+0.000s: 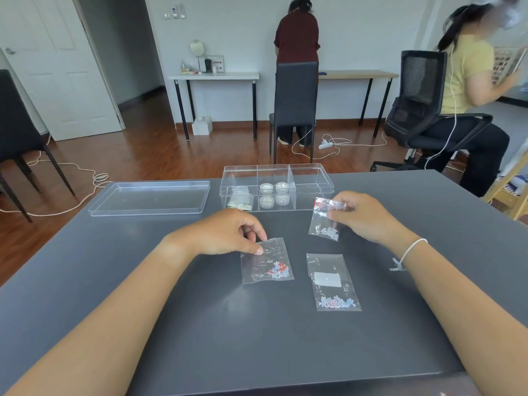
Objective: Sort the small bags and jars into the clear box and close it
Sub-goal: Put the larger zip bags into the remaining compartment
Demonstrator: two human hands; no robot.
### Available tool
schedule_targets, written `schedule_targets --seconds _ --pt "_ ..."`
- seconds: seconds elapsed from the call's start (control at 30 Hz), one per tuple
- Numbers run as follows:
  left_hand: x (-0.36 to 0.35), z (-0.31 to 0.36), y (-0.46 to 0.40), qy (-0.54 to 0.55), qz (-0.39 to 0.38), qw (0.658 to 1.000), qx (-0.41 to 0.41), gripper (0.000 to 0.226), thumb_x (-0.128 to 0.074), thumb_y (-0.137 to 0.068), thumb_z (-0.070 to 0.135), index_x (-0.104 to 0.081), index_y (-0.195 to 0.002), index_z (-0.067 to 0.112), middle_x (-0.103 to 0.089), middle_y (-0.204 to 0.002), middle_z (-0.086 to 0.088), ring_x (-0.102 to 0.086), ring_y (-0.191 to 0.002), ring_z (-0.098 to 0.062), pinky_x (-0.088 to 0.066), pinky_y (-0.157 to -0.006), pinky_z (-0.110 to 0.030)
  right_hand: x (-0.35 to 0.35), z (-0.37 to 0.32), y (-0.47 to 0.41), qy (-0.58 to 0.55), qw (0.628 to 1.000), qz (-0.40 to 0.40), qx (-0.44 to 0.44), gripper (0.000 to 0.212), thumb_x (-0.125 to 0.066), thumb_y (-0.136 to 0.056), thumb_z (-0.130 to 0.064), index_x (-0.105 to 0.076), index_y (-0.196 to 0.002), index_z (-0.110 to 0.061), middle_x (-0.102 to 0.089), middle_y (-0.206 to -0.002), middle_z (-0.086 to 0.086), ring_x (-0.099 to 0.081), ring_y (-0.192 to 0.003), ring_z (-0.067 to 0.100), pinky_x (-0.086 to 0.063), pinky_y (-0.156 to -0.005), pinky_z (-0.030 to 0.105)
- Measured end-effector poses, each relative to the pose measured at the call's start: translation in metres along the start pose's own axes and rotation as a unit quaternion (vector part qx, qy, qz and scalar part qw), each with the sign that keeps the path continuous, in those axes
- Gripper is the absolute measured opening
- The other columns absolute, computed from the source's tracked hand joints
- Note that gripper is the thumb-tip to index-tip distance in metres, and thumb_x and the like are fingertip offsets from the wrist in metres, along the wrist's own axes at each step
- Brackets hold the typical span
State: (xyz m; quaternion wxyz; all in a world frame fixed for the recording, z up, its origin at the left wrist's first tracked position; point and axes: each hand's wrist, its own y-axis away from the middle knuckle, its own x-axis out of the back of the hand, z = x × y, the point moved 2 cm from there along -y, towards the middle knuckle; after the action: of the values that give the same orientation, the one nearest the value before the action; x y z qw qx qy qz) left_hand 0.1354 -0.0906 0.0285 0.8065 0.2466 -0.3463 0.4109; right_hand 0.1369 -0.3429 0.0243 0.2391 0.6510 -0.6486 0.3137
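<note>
**Three bead bags out, four jars already boxed**

My matte dark grey table (285,338) is smooth and faintly glossy where the light falls. At its far edge stands the clear rectangular plastic box (311,181), hard-walled and split by thin partitions into three compartments across, open at the top. Its flat clear plastic lid (148,197), a shallow tray shape with rounded corners, lies just beside the box on the left, not touching it as far as I can tell.

In the box's middle compartment sit four small round clear jars (274,194), set two by two. The left compartment holds small flat packets (240,200); I cannot count them through the wall. The right compartment looks bare.

Three small crinkled clear plastic bags are outside the box. My left hand (228,232) pinches the top left corner of the bag with red and pale beads (267,262), thumb and forefinger closed on it while the bag lies flat on the table. My right hand (363,215) grips the bag with a red strip at its top (325,221), fingers closed on its upper edge, pale beads gathered at its bottom. The third bag with a blank white label patch (333,281) lies flat near my right forearm, pale blue and pinkish beads heaped at its lower edge. No writing is readable anywhere.

A thin white string bracelet (411,250) circles my right wrist.
</note>
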Motion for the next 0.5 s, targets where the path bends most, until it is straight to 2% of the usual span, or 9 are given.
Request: schedule_targets --seconds 0.07,0.17,0.3,0.5 --pt "-0.0004 -0.0001 -0.0007 0.002 -0.005 1.000 0.006 0.016 -0.073 -0.074 0.024 -0.066 -0.086 0.032 -0.058 -0.069 0.013 -0.048 -0.052 0.006 -0.040 -0.058 -0.010 0.0005 -0.0002 -0.0002 -0.011 1.000 0.009 0.005 0.005 -0.053 -0.087 -0.026 -0.053 -0.083 -0.024 -0.054 -0.080 0.000 -0.047 -0.073 0.018 -0.035 -0.058 0.023" --pt "-0.0011 -0.0008 -0.0012 -0.004 -0.002 1.000 0.009 0.015 -0.069 -0.077 0.024 -0.065 -0.087 0.034 -0.059 -0.070 0.014 -0.049 -0.053 0.008 -0.039 -0.058 -0.011 0.0010 -0.0014 -0.0006 -0.020 0.999 0.028 0.013 0.017 -0.052 -0.088 -0.027 -0.055 -0.102 -0.016 -0.053 -0.086 0.000 -0.048 -0.080 0.019 -0.034 -0.063 0.027" --pt "-0.0003 -0.0030 -0.0027 -0.039 0.041 0.998 0.006 0.008 -0.068 -0.077 0.026 -0.065 -0.078 0.033 -0.060 -0.070 0.017 -0.050 -0.055 0.012 -0.034 -0.048 -0.001 0.0031 -0.0034 0.0008 -0.053 0.997 0.046 0.021 0.013 -0.052 -0.088 -0.030 -0.057 -0.088 -0.017 -0.057 -0.079 -0.002 -0.048 -0.067 0.009 -0.035 -0.056 0.024" --pt "0.0011 -0.0070 -0.0042 -0.064 0.084 0.994 0.003 0.014 -0.066 -0.078 0.022 -0.065 -0.068 0.031 -0.060 -0.067 0.019 -0.051 -0.059 0.018 -0.036 -0.052 -0.001 0.0037 -0.0048 0.0018 -0.077 0.994 0.069 0.026 0.009 -0.053 -0.086 -0.026 -0.060 -0.085 -0.019 -0.065 -0.094 0.003 -0.058 -0.088 0.020 -0.043 -0.073 0.030"
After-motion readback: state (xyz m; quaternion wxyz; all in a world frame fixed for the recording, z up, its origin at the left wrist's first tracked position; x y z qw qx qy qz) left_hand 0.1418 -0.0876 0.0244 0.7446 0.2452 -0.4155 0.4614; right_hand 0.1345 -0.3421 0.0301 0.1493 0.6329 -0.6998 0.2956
